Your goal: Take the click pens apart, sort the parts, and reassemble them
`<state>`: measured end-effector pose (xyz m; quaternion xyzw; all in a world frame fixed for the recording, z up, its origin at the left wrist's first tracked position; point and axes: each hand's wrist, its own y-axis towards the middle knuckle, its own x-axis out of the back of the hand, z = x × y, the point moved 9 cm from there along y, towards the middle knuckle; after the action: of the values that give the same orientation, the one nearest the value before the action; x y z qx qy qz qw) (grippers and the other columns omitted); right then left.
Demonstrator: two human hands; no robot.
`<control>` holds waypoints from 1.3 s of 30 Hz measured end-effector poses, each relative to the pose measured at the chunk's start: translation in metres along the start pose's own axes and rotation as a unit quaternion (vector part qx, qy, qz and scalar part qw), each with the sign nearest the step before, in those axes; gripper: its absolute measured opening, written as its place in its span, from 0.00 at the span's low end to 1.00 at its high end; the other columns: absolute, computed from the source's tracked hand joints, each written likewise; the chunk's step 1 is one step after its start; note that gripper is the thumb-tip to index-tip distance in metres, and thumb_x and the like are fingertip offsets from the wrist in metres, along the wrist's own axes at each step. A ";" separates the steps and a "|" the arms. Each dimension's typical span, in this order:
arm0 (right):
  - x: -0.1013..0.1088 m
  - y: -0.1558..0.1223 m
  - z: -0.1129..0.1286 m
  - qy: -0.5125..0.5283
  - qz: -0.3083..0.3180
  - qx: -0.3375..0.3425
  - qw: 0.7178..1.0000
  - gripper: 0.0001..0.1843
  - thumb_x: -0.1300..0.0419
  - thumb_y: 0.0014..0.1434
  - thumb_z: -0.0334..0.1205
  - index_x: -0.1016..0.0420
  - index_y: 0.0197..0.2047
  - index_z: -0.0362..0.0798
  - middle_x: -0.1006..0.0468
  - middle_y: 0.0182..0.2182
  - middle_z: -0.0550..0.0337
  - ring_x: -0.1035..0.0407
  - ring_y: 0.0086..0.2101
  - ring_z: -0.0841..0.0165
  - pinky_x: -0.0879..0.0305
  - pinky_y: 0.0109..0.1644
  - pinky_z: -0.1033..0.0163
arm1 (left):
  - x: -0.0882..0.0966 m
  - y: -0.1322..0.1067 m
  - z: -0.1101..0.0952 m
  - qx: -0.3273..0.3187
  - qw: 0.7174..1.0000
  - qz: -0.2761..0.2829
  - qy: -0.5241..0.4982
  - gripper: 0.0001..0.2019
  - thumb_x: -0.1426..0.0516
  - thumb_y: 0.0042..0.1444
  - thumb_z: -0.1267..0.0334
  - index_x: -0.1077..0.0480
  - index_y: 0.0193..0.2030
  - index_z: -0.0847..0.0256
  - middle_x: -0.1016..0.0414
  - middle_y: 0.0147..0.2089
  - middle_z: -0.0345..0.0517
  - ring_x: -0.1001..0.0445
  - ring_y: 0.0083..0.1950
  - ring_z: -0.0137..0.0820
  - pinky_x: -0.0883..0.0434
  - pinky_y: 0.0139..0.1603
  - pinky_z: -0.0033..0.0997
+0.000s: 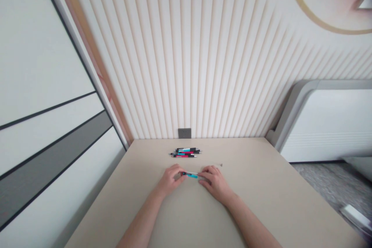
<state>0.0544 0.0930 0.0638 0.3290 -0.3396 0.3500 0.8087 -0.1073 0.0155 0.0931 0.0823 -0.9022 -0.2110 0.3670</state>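
Note:
My left hand [171, 179] pinches the black end of a light-blue pen barrel [192, 176] just above the table. Alongside the barrel runs a thin pale rod [193, 173] that looks like an ink refill. The fingertips of my right hand [214, 181] close on the rod's right end; its left end meets the fingers of my left hand, and I cannot tell whether it is inside the pen. Beyond both hands lies a loose pile of click pens [185, 152] in blue, red, white and black. A tiny pointed piece [221, 165], perhaps a pen tip, rests past my right hand.
The beige table [122, 201] reaches back to a ribbed cream wall [186, 54] with a dark socket [184, 133]. A white and grey cabinet [35, 155] stands on the left. A padded grey-white headboard [328, 120] is at the right.

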 end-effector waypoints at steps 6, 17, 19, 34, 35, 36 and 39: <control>-0.002 0.000 -0.002 -0.004 0.003 -0.004 1.000 0.12 0.41 0.63 0.42 0.21 0.49 0.58 0.26 0.46 0.55 0.33 0.47 0.60 0.38 0.53 0.54 | 0.001 0.000 0.001 0.012 1.000 -0.008 -0.010 0.10 0.44 0.62 0.58 0.25 0.39 0.60 0.24 0.34 0.46 0.26 0.37 0.32 0.30 0.41 0.30; -0.002 0.002 -0.008 0.025 -0.011 -0.014 1.000 0.13 0.46 0.66 0.43 0.20 0.42 0.55 0.24 0.44 0.55 0.32 0.46 0.60 0.37 0.52 0.54 | 0.036 -0.002 0.012 0.052 0.991 -0.114 0.044 0.09 0.47 0.62 0.61 0.28 0.45 0.58 0.24 0.40 0.45 0.26 0.37 0.31 0.29 0.42 0.30; -0.002 0.002 -0.009 0.027 -0.011 -0.016 0.999 0.13 0.47 0.66 0.42 0.20 0.41 0.55 0.24 0.43 0.55 0.32 0.45 0.61 0.37 0.52 0.54 | 0.044 -0.005 0.017 0.050 0.990 -0.110 0.074 0.10 0.47 0.62 0.62 0.29 0.48 0.57 0.24 0.41 0.45 0.26 0.38 0.32 0.29 0.44 0.31; 0.007 -0.003 -0.020 -0.013 -0.050 -0.048 0.998 0.15 0.50 0.67 0.40 0.21 0.39 0.51 0.25 0.39 0.53 0.30 0.41 0.62 0.35 0.49 0.56 | 0.018 -0.031 0.007 0.071 0.970 -0.039 0.229 0.08 0.43 0.58 0.66 0.29 0.45 0.55 0.23 0.43 0.46 0.25 0.44 0.40 0.29 0.48 0.41; 0.008 -0.004 -0.021 -0.020 -0.052 -0.052 0.997 0.15 0.50 0.67 0.40 0.21 0.38 0.51 0.25 0.40 0.53 0.30 0.41 0.62 0.35 0.49 0.56 | 0.014 -0.031 0.007 0.070 0.970 -0.021 0.234 0.09 0.43 0.58 0.66 0.28 0.45 0.54 0.23 0.44 0.46 0.26 0.46 0.40 0.30 0.49 0.42; 0.009 -0.005 -0.022 -0.026 -0.054 -0.054 0.997 0.15 0.49 0.67 0.40 0.21 0.38 0.51 0.25 0.40 0.53 0.31 0.42 0.62 0.35 0.50 0.56 | 0.012 -0.031 0.006 0.069 0.969 -0.005 0.237 0.09 0.42 0.57 0.67 0.29 0.45 0.54 0.23 0.45 0.46 0.26 0.46 0.41 0.31 0.49 0.42; 0.010 -0.006 -0.023 -0.039 -0.060 -0.058 0.996 0.14 0.48 0.66 0.39 0.21 0.38 0.50 0.25 0.40 0.53 0.31 0.42 0.62 0.35 0.50 0.57 | 0.008 -0.032 0.005 0.069 0.968 0.027 0.238 0.10 0.42 0.58 0.66 0.29 0.47 0.54 0.25 0.47 0.45 0.28 0.49 0.40 0.32 0.52 0.43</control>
<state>0.0713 0.1110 0.0574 0.3145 -0.3701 0.2669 0.8324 -0.1170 -0.0140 0.0803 0.1310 -0.8031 -0.1132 0.5701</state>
